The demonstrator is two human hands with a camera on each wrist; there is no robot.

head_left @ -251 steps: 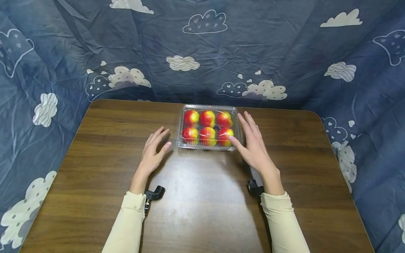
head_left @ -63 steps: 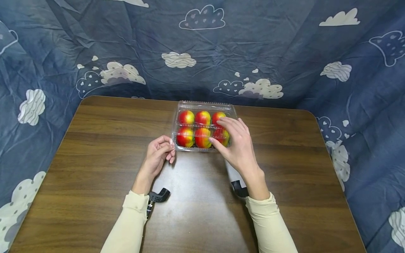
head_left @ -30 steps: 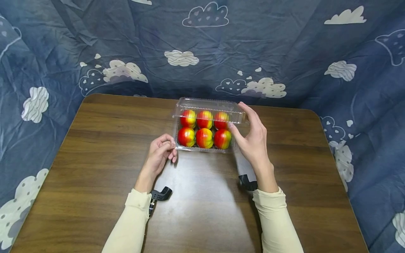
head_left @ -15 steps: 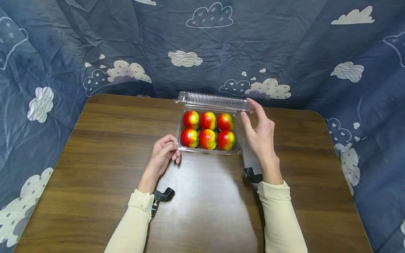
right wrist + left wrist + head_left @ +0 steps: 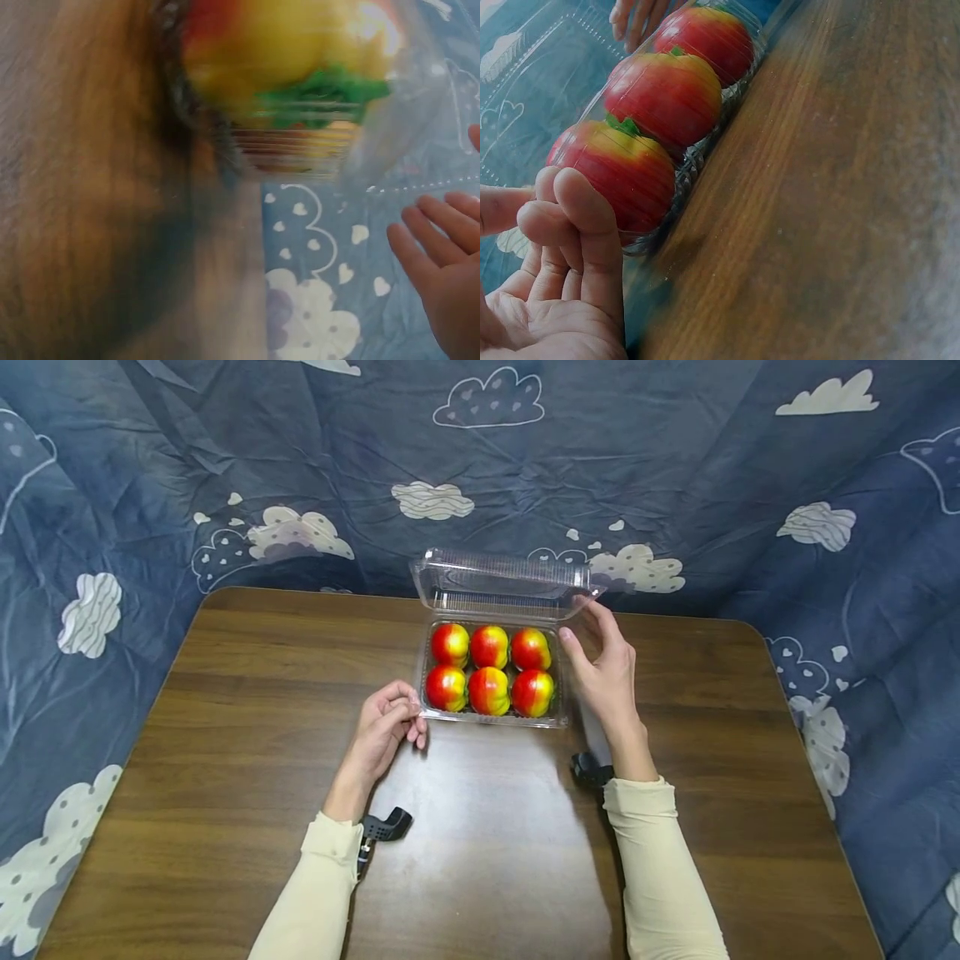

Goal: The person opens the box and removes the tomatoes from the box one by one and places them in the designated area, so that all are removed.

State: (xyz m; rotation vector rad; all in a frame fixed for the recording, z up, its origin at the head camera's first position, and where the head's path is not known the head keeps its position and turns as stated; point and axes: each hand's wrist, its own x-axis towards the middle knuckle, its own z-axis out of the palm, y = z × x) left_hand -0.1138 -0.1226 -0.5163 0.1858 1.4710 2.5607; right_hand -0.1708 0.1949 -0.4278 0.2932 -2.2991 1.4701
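Observation:
A clear plastic clamshell container (image 5: pixel 491 720) stands near the table's far edge, its hinged lid (image 5: pixel 510 583) raised at the back. Several red-and-yellow, peach-like fruits (image 5: pixel 489 692) sit in its base in two rows; green leaves show in the wrist views. My left hand (image 5: pixel 384 727) pinches the base's front left corner between thumb and fingers, also seen in the left wrist view. At the lid's right end is my right hand (image 5: pixel 609 664), its fingertips touching the lid. In the right wrist view the right hand's fingers (image 5: pixel 439 240) look nearly straight; the thumb is mostly cut off.
The brown wooden table (image 5: pixel 247 735) ends just behind the container. A blue curtain (image 5: pixel 337 468) with white clouds hangs beyond it and along both sides. Black wrist camera mounts (image 5: pixel 388 824) sit on both forearms.
The lid has swung up and back from over the fruits, moved by my right hand, which has travelled to the back. My left hand keeps its pinch on the front left corner.

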